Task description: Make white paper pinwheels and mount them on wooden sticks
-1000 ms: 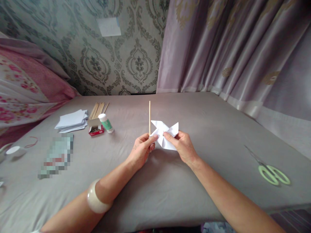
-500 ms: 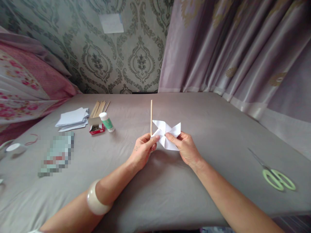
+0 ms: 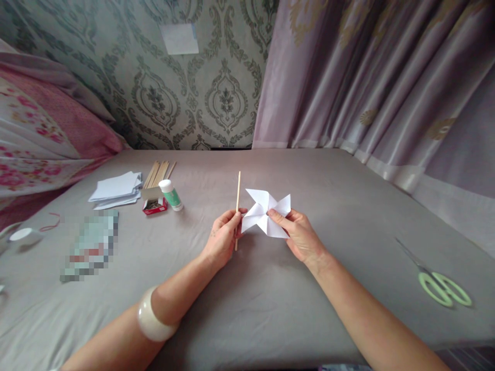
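Note:
My left hand [image 3: 224, 233] is closed round a thin wooden stick [image 3: 238, 191], which stands nearly upright with its lower end showing below the fingers. To its right, my right hand [image 3: 299, 232] pinches a white paper pinwheel [image 3: 257, 198], the thumb pressed near its centre and the other fingers behind. The pinwheel's left blades lie close beside my left fingertips; whether they touch I cannot tell. Both hands are above the grey cloth.
On the grey cloth [image 3: 240, 309] at the left are white paper sheets [image 3: 116, 186], several wooden sticks [image 3: 158, 174], a red box of small metal pieces [image 3: 155, 206], a green-and-white bottle [image 3: 170, 195] and a blurred-out packet [image 3: 91, 245]. Green-handled scissors [image 3: 433, 281] lie at the right.
The stick has shifted down in my left hand, so its lower end now shows beneath the fingers. My left thumb has left the pinwheel, which has moved slightly right with my right hand.

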A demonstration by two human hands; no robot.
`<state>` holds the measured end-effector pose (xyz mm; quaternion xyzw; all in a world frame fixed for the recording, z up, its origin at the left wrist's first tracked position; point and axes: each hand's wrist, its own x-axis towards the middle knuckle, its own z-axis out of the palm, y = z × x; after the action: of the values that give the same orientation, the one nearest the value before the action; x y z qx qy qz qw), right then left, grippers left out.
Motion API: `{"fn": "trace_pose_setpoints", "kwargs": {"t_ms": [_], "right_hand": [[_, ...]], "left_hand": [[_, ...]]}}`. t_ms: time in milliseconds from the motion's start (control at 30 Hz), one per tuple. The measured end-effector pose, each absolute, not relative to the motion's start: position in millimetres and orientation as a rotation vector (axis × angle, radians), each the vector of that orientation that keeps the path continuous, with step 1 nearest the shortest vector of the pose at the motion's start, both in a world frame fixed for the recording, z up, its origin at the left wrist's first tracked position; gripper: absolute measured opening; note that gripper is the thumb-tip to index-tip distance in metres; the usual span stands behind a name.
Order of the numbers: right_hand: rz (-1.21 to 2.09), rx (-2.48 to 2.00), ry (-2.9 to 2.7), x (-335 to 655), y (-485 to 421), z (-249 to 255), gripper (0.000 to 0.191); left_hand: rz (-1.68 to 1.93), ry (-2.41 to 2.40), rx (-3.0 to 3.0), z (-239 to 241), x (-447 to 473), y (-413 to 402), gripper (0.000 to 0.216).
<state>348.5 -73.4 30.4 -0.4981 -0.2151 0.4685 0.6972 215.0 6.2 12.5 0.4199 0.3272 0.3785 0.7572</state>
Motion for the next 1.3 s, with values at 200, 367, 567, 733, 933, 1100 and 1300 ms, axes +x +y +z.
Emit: {"fn": "trace_pose_setpoints", "kwargs": {"t_ms": [200, 367, 567, 733, 933, 1100, 1300], "right_hand": [[1.087, -0.948, -0.4, 369, -75, 39, 0.028], [1.194, -0.652, -0.394, 383, -76, 42, 0.024], [1.307, -0.441, -0.456, 378, -80, 40, 0.023], [1.335, -0.342, -0.489, 377, -82, 40, 0.023], [1.38, -0.327, -0.527, 376, -85, 42, 0.025], [1.396, -0.331, -0.551, 376, -86, 42, 0.023], [1.378, -0.374, -0.571, 377, -85, 41, 0.023]], "left_hand": [[0.754, 0.581, 1.061, 19, 212, -6, 0.045], [0.698, 0.486, 1.107, 26, 212, -20, 0.038], [0.593, 0.431, 1.09, 31, 209, -33, 0.046], [0.566, 0.394, 1.055, 33, 210, -38, 0.041], [0.575, 0.334, 1.012, 33, 210, -38, 0.03], [0.586, 0.376, 1.006, 33, 210, -35, 0.027], [0.591, 0.395, 0.978, 32, 210, -33, 0.023]]}}
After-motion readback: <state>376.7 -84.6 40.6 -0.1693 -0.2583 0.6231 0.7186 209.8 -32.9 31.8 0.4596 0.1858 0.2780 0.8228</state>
